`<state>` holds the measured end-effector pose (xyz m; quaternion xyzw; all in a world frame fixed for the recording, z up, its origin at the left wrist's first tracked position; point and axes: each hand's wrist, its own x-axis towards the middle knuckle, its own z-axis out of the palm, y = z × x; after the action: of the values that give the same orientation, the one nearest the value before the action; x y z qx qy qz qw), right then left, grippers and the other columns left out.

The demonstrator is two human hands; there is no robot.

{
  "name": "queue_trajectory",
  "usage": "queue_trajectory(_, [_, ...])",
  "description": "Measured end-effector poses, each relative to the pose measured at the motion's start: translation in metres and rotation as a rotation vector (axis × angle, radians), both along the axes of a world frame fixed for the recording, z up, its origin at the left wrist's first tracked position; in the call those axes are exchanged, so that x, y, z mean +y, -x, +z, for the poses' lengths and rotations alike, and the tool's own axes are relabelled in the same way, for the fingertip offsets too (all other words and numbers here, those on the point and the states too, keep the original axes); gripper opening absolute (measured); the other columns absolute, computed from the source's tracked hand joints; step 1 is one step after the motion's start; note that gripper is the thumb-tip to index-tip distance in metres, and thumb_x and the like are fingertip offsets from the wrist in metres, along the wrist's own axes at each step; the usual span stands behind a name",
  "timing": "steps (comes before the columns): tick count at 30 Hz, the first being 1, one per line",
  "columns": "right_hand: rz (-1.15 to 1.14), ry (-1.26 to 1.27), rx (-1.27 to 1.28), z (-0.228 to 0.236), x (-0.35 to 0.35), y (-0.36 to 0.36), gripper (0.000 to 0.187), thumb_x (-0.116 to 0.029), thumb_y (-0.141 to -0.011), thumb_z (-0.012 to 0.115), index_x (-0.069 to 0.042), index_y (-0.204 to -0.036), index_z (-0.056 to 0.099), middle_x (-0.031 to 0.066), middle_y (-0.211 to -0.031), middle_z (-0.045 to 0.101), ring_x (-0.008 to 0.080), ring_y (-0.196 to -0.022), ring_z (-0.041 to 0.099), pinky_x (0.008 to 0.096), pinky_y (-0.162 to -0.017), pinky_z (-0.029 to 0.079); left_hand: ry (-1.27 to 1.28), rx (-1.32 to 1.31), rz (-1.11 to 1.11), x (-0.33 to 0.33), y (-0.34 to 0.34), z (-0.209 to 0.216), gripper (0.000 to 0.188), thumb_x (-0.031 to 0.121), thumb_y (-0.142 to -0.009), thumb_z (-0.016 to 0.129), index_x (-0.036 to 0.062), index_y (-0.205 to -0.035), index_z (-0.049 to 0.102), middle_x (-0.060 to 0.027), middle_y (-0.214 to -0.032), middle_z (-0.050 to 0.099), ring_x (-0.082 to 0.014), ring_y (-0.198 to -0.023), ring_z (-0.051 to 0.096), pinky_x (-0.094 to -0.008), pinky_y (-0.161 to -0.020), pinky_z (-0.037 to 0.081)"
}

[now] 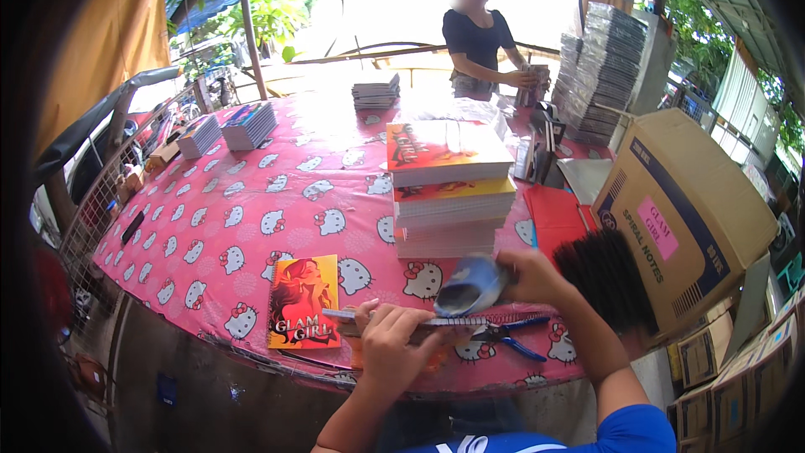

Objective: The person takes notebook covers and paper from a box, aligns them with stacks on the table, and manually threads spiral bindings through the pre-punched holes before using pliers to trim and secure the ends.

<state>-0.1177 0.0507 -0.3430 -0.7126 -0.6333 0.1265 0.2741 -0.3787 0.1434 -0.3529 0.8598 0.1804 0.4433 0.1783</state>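
Note:
My left hand (394,344) presses down on a thin spiral-bound notebook (419,320) lying at the near edge of the pink patterned table (251,226). My right hand (528,273) holds a curled blue sheet or cover (471,285) just above the notebook's wire spine. Blue-handled pliers (507,335) lie on the table right under that hand. An orange-covered notebook (303,300) lies flat to the left of my left hand.
A tall stack of notebooks (451,189) stands mid-table. A bundle of black wire combs (605,281) and an open cardboard box (692,218) sit at right. More stacks (249,124) line the far left. A person in black (478,38) stands beyond the table.

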Motion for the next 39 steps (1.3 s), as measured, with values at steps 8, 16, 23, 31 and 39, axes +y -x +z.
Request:
queue_trajectory(8, [0.13,-0.148,0.368,0.0,0.018,0.01,0.031,-0.016,-0.071,0.072,-0.002,-0.097,0.061,0.0074,-0.087,0.065,0.013,-0.081,0.061,0.0311,-0.076,0.049,0.077,0.05,0.051,0.006,0.013,0.02,0.037,0.022,-0.06,0.084,0.0102,-0.092,0.07,-0.0037,-0.091,0.068,-0.0202,-0.095,0.063,-0.0392,-0.102,0.03])
queue_trajectory(16, [0.256,-0.143,1.168,0.002,0.033,0.039,0.033,-0.009,-0.069,0.072,-0.001,-0.099,0.059,0.0059,-0.088,0.066,0.0111,-0.08,0.061,0.0271,-0.071,0.048,0.241,0.05,0.13,0.023,0.034,0.005,0.032,0.025,-0.061,0.084,0.0101,-0.085,0.069,-0.0041,-0.097,0.065,-0.0271,-0.103,0.055,-0.0417,-0.094,0.037])
queue_trajectory(23, [0.338,-0.098,1.195,0.002,0.053,0.046,0.049,0.0,-0.066,0.07,0.001,-0.114,0.059,0.0116,-0.099,0.067,0.0205,-0.087,0.066,0.0324,-0.078,0.052,0.162,-0.075,0.196,0.029,0.041,0.009,0.034,0.014,-0.06,0.085,0.0028,-0.087,0.067,-0.0113,-0.111,0.058,-0.028,-0.1,0.056,-0.0417,-0.083,0.047])
queue_trajectory(31, [0.402,-0.047,1.141,-0.009,0.076,0.058,0.053,0.002,-0.064,0.07,-0.001,-0.115,0.058,0.0092,-0.092,0.066,0.0134,-0.078,0.062,0.0299,-0.065,0.051,0.715,-0.429,0.014,0.04,0.061,-0.016,0.032,-0.003,-0.077,0.073,0.0002,-0.107,0.062,-0.0078,-0.109,0.057,-0.0139,-0.088,0.062,-0.0254,-0.074,0.051])
queue_trajectory(39, [0.499,-0.257,0.708,0.014,0.088,0.089,0.039,0.002,-0.066,0.065,0.002,-0.104,0.059,0.0027,-0.086,0.062,0.0084,-0.08,0.056,0.0245,-0.068,0.047,0.966,-0.742,-0.16,0.049,0.061,-0.034,0.024,-0.006,-0.082,0.066,-0.0033,-0.106,0.061,-0.0098,-0.092,0.066,-0.0148,-0.081,0.066,-0.0261,-0.072,0.053])
